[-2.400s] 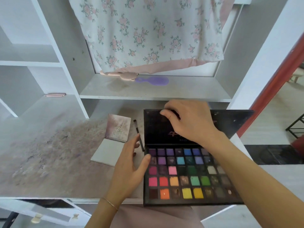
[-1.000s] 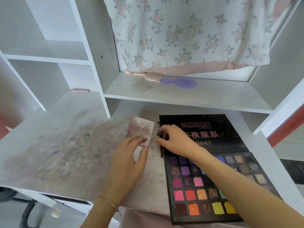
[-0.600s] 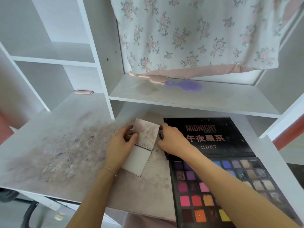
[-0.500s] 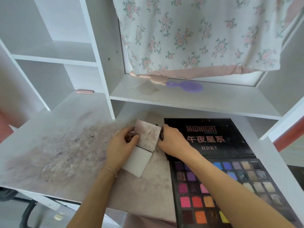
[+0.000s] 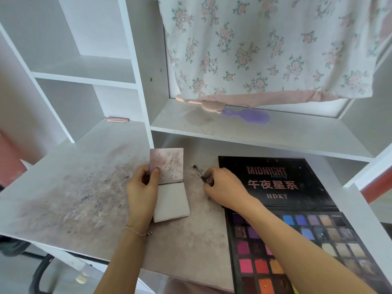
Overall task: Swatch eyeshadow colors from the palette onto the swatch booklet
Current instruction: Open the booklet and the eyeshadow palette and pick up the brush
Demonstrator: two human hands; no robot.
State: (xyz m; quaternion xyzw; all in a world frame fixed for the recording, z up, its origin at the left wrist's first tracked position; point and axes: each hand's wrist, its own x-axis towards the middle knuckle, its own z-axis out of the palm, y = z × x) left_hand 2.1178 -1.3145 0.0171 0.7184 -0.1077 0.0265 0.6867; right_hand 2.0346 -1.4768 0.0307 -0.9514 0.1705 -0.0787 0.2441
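Setup step, by the look of it: the left hand [image 5: 141, 188] pinches the raised cover of the swatch booklet [image 5: 170, 183], which lies open on the desk [image 5: 74, 187], its blank page showing. The right hand [image 5: 222, 188], just right of it, closes thumb and fingers on the brush [image 5: 199, 173]. The open palette [image 5: 297, 219] sits at right. Next the brush likely needs lifting and loading from a pan

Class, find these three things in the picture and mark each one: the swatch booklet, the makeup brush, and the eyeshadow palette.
swatch booklet [image 5: 171, 200]: head view, on the blank lower page.
makeup brush [image 5: 198, 172]: head view, on the dark handle just below the tip.
eyeshadow palette [image 5: 275, 183]: head view, on the black lid with lettering.
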